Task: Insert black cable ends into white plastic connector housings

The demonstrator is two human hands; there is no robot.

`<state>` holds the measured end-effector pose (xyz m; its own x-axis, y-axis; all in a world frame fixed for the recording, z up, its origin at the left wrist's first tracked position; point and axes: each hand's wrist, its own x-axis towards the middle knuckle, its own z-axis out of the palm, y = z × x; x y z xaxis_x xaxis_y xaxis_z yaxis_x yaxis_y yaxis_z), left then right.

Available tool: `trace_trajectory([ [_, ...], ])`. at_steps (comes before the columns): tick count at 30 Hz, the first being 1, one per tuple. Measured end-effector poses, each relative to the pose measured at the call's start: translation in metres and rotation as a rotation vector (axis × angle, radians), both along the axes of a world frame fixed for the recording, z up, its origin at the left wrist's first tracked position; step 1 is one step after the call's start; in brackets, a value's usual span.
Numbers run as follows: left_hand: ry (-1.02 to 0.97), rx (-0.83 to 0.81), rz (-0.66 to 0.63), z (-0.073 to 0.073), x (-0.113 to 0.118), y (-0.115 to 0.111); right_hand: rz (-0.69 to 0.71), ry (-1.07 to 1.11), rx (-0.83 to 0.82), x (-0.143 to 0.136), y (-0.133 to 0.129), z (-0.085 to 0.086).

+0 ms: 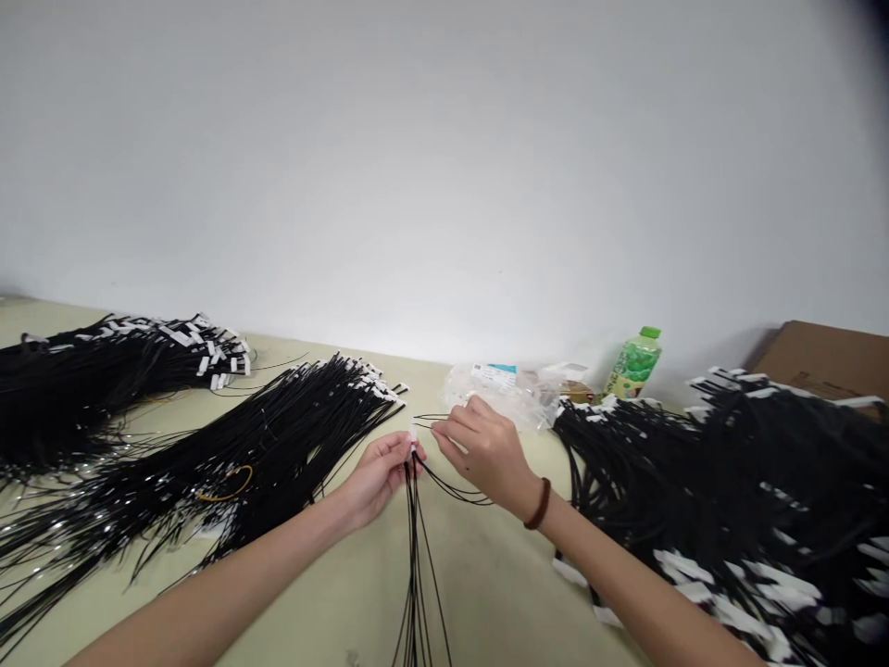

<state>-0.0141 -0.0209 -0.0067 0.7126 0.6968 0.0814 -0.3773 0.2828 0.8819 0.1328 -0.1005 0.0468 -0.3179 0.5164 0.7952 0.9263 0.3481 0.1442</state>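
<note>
My left hand [377, 478] is closed on a small white connector [412, 430], held upright between thumb and fingers. Several thin black wires [415, 574] hang from its lower end toward the near table edge. To the right of it, my right hand [492, 454] pinches thin black wire, with thumb and fingertips together. A few short wire lengths show between these fingertips and the connector. Other black wires [451, 488] bow out below the right hand from the connector. The exact wire ends are too small to make out.
Bundles of black wires with white connectors lie at left [173, 357] and left of centre [298, 435]. A large wire pile [667, 472] covers the right side. Behind are a clear plastic bag [510, 394], a green-capped bottle [634, 363] and a cardboard box [826, 361], near the wall [444, 185].
</note>
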Motion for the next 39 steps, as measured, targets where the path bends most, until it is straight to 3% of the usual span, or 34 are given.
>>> trace_trajectory([
  [9,-0.015,-0.01,-0.017,0.0,-0.001,0.0,0.143,0.08,-0.057,0.007,-0.002,0.002],
  [39,0.01,0.036,0.002,0.003,-0.001,-0.001,0.107,-0.111,-0.101,0.009,-0.004,0.003],
])
